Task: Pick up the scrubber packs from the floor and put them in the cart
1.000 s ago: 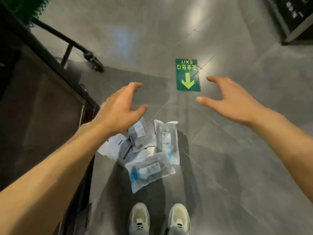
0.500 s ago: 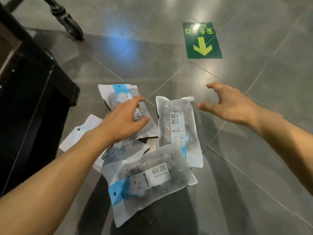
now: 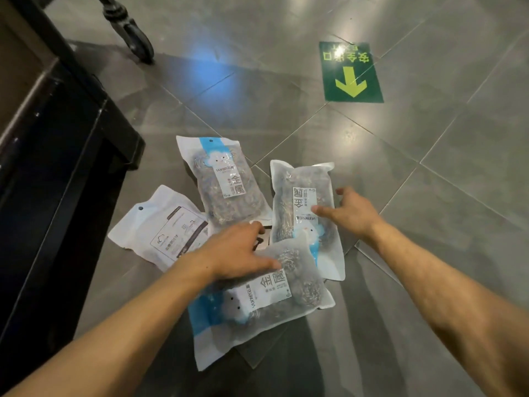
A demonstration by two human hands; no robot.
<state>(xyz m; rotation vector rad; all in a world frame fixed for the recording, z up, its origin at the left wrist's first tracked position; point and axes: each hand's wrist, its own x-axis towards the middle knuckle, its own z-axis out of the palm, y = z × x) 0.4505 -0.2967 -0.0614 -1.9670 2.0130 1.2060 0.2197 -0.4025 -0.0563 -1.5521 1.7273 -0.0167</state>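
**Hands reach four scrubber packs on the floor**

Four scrubber packs lie clustered on the grey tiled floor [image 3: 400, 253]: nearest pack [image 3: 266, 305], right pack [image 3: 303, 207], far pack [image 3: 223, 181], and a white-backed pack [image 3: 163, 227] at left. The left hand [image 3: 237, 250], fingers spread, rests over the nearest pack. The right hand [image 3: 346, 213], fingers loosely spread, touches the right pack. A black cart wheel [image 3: 134, 38] stands well apart beyond them, and a green exit sticker [image 3: 352, 73].

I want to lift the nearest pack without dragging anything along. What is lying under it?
The nearest pack overlaps the lower corner of the right pack. The left hand covers its far edge, so whatever lies beneath there is hidden.
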